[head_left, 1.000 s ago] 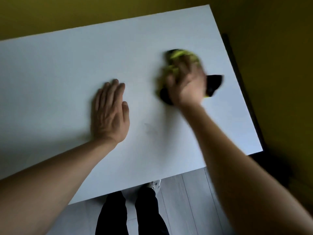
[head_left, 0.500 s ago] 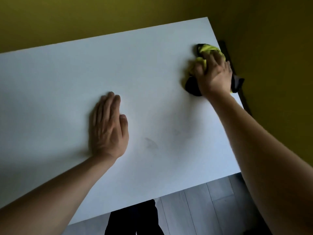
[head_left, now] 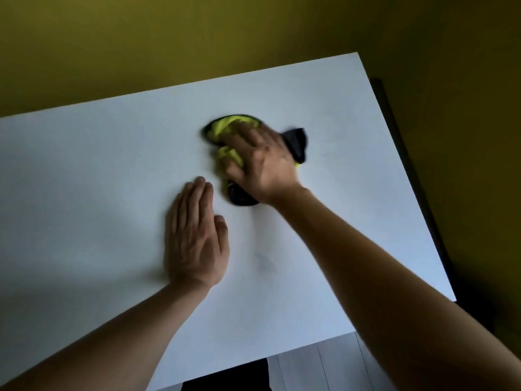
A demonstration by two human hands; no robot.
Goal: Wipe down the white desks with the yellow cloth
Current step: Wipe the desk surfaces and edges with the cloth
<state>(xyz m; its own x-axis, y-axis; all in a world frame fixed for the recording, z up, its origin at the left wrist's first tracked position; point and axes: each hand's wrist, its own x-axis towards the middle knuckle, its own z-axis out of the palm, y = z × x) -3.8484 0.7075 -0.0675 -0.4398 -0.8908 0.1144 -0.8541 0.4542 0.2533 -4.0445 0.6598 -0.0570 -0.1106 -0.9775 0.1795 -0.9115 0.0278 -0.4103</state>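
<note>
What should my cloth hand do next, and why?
Probably sweep the yellow cloth under your right hand back toward you onto the faint dark smudge on the white desk, just right of your flat left hand; that mark looks unwiped.

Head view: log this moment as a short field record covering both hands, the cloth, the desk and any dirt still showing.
surface: white desk, against a yellow-green wall
tool: yellow cloth with dark backing, bunched on the desk
right hand: right hand on top of the cloth, pressing it onto the desk
left hand: left hand flat on the desk, fingers straight, holding nothing
gap: left fingertips close to the cloth, apart
mark: faint dark smudge right of the left hand
blur: right hand and cloth
</note>
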